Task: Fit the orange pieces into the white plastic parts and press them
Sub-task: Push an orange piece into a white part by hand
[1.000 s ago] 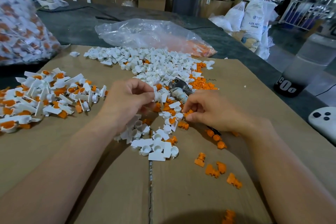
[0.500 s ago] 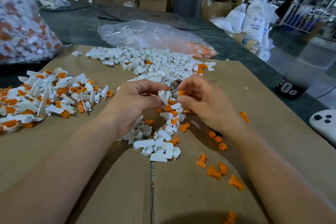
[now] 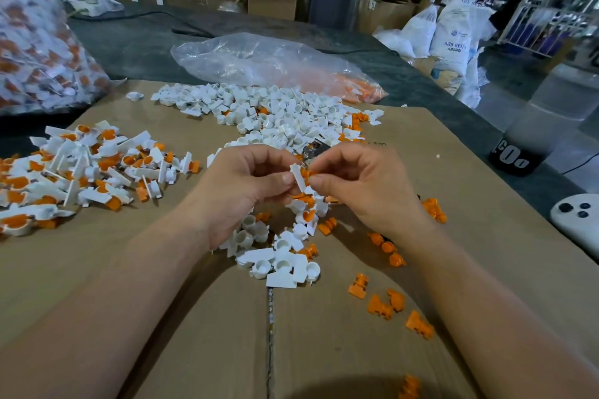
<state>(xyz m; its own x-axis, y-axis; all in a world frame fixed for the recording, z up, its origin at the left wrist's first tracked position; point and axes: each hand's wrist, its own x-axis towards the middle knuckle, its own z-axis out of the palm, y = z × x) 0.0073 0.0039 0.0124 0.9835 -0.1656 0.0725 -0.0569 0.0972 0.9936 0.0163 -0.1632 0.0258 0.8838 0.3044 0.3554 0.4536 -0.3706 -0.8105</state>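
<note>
My left hand (image 3: 246,185) pinches a small white plastic part (image 3: 297,177) between thumb and forefinger, held above the cardboard. My right hand (image 3: 359,185) presses an orange piece (image 3: 305,173) against that white part with its fingertips. Under and beyond the hands lies a heap of loose white parts (image 3: 275,113). Several loose orange pieces (image 3: 385,304) lie on the cardboard near my right forearm. A pile of fitted white-and-orange parts (image 3: 81,168) sits at the left.
The work lies on a flattened cardboard sheet (image 3: 162,285) over a dark table. A clear bag with orange pieces (image 3: 275,65) lies behind the heap. A big bag of fitted parts (image 3: 39,42) is far left. A white controller (image 3: 577,220) and dark bottle (image 3: 531,136) sit right.
Both hands rose from the heap and came together. The right hand brought an orange piece to the white part in the left hand, and now presses it there.
</note>
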